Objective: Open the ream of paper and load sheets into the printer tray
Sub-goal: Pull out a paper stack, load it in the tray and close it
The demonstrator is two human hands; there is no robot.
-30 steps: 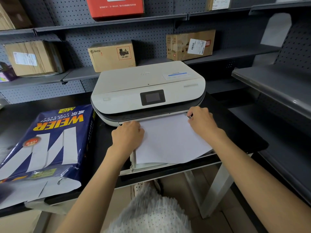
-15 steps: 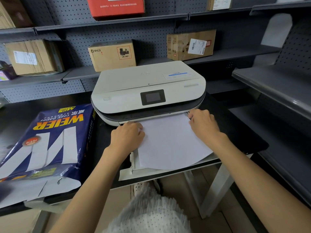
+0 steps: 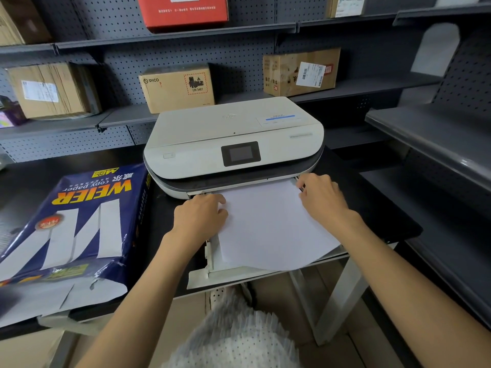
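Feeding the sheets [image 3: 268, 227] into the printer [image 3: 233, 144] is the step in hand, as I judge it: the stack lies on the pulled-out tray [image 3: 210, 272], its far edge already under the printer's front lip, its near edge curving out past the tray's near right side. The left hand [image 3: 199, 221] rests on the left edge of the stack, fingers curled loosely and pressing down on the paper, not pinching it; the thumb side is hidden, so I cannot tell if it hooks under. The right hand [image 3: 322, 200] lies on the far right corner, fingers bent down w/ tips at the slot mouth, touching the sheet edge; again more a flat push than a grip. The ream [image 3: 79, 221], blue wrapper torn open at its near end, lies on the black table [image 3: 372, 197] to the left, well apart from the tray. To do this step well: keep both hands level so the stack goes in square, not skewed; the near edge looks a bit rotated to the right vs. the tray, so I would straighten it first against the left wall of the tray. Push slow until the far edge stops, don't force. Then the tray itself must slide in. Risk, imo: a bent corner at the right side near the slot, where fingers crowd the paper.
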